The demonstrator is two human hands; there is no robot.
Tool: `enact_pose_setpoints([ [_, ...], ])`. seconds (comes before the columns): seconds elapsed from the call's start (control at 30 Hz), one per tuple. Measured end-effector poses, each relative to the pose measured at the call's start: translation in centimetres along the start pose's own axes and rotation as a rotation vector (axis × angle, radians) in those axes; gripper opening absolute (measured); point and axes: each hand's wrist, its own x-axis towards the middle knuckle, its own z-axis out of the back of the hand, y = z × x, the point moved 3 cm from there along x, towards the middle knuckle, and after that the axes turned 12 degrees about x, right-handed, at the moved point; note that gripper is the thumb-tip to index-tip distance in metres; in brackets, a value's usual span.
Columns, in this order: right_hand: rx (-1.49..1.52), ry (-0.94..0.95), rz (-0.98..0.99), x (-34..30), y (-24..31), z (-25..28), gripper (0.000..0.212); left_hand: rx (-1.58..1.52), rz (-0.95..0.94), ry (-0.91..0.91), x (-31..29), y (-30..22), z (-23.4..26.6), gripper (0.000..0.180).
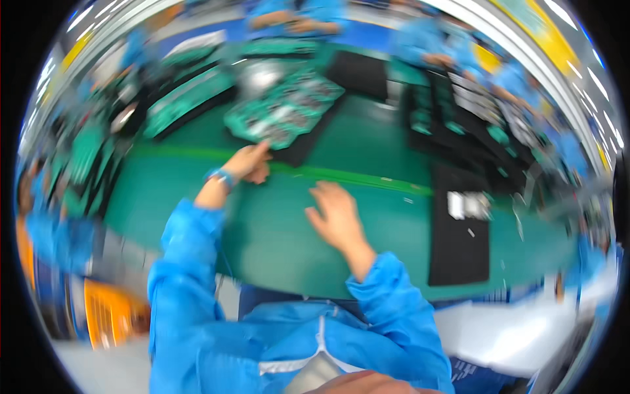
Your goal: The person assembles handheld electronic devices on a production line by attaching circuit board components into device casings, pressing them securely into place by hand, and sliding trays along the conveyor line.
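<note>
Head view: of the hands, the left hand (249,164), partly curled with one finger extended, is at the near edge of the green circuit boards (289,108) (blur hides whether it grips them), which lie on a black mat (303,150) on the tabletop (394,230). The right hand (338,217), loosely open, holds nothing visible.

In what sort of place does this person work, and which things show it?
Probably a factory assembly area: a wide green table, green boards laid out on it, and several co-workers around it in similar blue clothing.
</note>
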Motion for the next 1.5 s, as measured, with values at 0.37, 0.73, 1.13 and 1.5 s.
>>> enact_pose_setpoints([
  [0.37,-0.110,0.185,-0.178,2.0,0.5,2.2,0.045,-0.991,0.106,-0.973,-15.7,21.4,22.4,0.043],
  [0.73,-0.204,0.211,-0.240,2.9,1.3,2.0,0.044,-1.239,0.100,-1.476,-21.1,32.5,35.6,0.070],
  [1.13,-0.238,0.228,-0.238,3.4,1.7,1.8,0.044,-1.283,0.222,-1.787,-21.0,32.6,37.9,0.034],
  [1.5,-0.257,0.234,-0.238,4.0,2.4,1.4,0.043,-0.799,0.473,-1.554,-22.0,35.4,40.2,0.037],
])
